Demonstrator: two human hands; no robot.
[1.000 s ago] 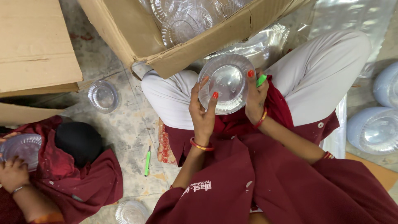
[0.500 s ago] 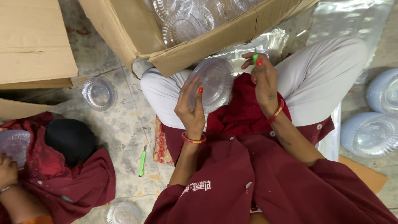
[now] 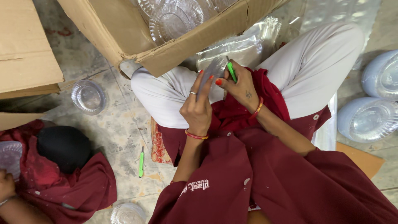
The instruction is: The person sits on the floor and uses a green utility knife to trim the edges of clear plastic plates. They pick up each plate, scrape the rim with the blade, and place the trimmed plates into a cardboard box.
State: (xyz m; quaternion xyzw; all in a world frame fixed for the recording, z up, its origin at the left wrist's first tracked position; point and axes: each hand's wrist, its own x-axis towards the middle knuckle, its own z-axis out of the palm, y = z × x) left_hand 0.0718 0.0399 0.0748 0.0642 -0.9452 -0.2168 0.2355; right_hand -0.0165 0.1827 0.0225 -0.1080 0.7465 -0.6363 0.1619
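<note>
— What is the left hand (image 3: 198, 108) doing?

— It is gripping a clear plastic lid (image 3: 212, 71) edge-on, fingers clenched along its rim, holding it up over the lap just in front of the cardboard box (image 3: 137, 39).

— And the right hand (image 3: 240, 85)?

— Its grip is closing on a small green tool (image 3: 231, 71), pinched between thumb and fingers, with the tip lying against the lid's edge. The two hands are almost touching.

— Where is the box sitting?

— It is resting on the floor against the knees, tilted open, and clear plastic dishes (image 3: 174, 18) are lying stacked inside. A crumpled clear plastic bag (image 3: 244, 47) is lying between the box and the legs.

— Anything else around?

— A single clear bowl (image 3: 88, 96) is sitting on the stone floor to the left, well apart from the hands, and a second green tool (image 3: 141, 161) is lying near a patterned mat. Stacks of lids (image 3: 367, 118) are lying on the right. At lower left another person's hand (image 3: 6, 186) is holding a clear piece — whether tightly, I cannot tell.
</note>
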